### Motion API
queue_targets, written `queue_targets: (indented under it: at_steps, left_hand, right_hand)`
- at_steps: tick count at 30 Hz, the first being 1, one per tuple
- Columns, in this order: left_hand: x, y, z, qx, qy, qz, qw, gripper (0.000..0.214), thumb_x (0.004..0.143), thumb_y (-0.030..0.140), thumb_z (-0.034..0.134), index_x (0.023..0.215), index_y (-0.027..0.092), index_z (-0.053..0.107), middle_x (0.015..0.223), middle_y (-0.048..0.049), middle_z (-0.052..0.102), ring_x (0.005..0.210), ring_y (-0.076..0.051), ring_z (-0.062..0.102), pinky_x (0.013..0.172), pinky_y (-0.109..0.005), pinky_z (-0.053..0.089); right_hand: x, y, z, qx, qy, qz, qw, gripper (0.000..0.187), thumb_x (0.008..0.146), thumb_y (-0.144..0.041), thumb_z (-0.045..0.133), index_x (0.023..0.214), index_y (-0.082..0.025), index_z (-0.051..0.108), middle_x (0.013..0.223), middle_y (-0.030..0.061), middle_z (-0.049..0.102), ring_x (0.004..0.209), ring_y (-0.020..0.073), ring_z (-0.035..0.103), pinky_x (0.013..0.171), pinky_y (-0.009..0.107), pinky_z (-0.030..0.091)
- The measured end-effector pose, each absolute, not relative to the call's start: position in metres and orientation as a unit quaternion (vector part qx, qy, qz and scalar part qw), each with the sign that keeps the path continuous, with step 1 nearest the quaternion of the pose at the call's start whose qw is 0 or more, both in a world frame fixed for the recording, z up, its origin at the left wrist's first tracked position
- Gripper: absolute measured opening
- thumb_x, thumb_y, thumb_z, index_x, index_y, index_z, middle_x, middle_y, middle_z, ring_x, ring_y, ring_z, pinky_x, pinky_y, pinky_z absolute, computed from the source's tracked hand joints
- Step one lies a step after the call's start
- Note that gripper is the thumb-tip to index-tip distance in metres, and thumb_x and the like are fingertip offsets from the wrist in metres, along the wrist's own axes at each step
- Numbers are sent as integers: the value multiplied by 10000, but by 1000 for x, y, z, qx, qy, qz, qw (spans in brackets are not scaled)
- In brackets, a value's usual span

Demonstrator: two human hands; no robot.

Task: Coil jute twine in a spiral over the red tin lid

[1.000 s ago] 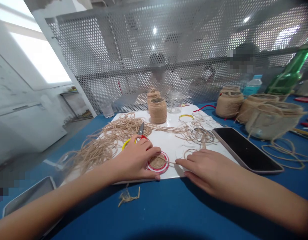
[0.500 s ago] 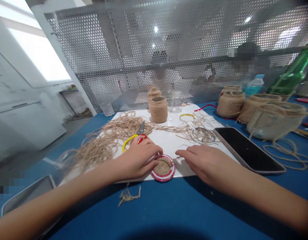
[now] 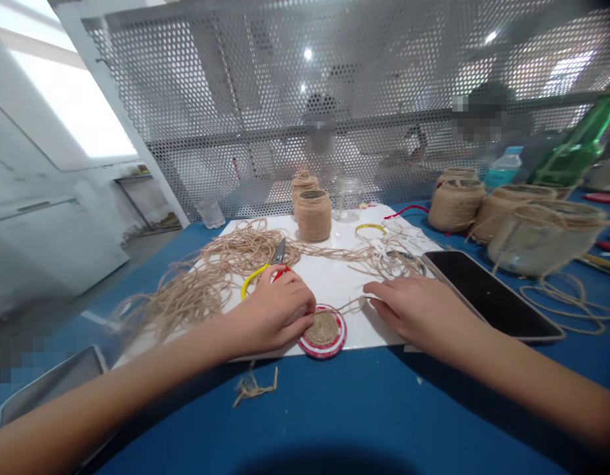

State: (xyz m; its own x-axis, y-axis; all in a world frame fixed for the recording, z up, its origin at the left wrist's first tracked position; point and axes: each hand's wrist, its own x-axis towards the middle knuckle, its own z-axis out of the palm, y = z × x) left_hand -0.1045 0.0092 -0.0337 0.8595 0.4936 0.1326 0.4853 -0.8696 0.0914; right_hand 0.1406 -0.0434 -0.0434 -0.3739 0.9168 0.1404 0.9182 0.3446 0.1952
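A round red-and-white coaster [image 3: 335, 349] with a jute coil [image 3: 321, 329] in its middle lies at the near edge of a white board [image 3: 329, 274]. My left hand [image 3: 272, 305] grips its left side, thumb on the coil and fingers curled. From the coil a strand of jute twine [image 3: 348, 303] runs right to my right hand [image 3: 408, 305], which pinches it between thumb and forefinger. Just beyond my left hand lie scissors [image 3: 254, 277] with yellow and red handles, partly covered by that hand. A loose heap of jute twine [image 3: 240, 251] spreads behind and left.
Twine-wrapped jars [image 3: 315, 216] and a clear glass jar [image 3: 348, 198] stand at the back. A phone [image 3: 488, 290] lies right of my right hand, near more wrapped jars [image 3: 456, 204] and a green bottle [image 3: 570, 155]. A perforated metal screen [image 3: 265, 86] closes off the far side.
My right hand has moved right and slightly away from me, drawing the twine strand out from the coil. My left hand stays at the coaster.
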Motion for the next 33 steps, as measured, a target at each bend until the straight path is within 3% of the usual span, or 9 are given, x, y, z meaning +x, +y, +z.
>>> queue_targets:
  at_steps: [10, 21, 33]
  left_hand:
    - [-104, 10, -33, 971, 227, 69, 11, 105, 904, 254, 449, 870, 202, 534, 866, 2, 598, 901, -174, 495, 986, -433, 180]
    - [-102, 9, -35, 970, 235, 66, -5, 151, 885, 192, 388, 891, 195, 539, 856, -21, 583, 864, -176, 490, 976, -443, 195]
    - [-102, 6, -38, 963, 255, 91, -5, 125, 869, 215, 432, 849, 198, 555, 827, -14, 608, 856, -182, 497, 970, -443, 204]
  right_hand:
    - [141, -29, -54, -594, -789, -158, 0, 260, 915, -271, 374, 881, -208, 624, 767, 59, 690, 715, 225, 643, 559, 293, 285]
    - [137, -19, -66, -607, -775, -175, 22, 326, 926, -298, 325, 837, -197, 622, 770, 62, 692, 727, 214, 639, 583, 291, 298]
    - [139, -25, -55, -599, -782, -172, 10, 293, 916, -283, 359, 844, -169, 619, 763, 79, 685, 723, 202, 637, 567, 284, 309]
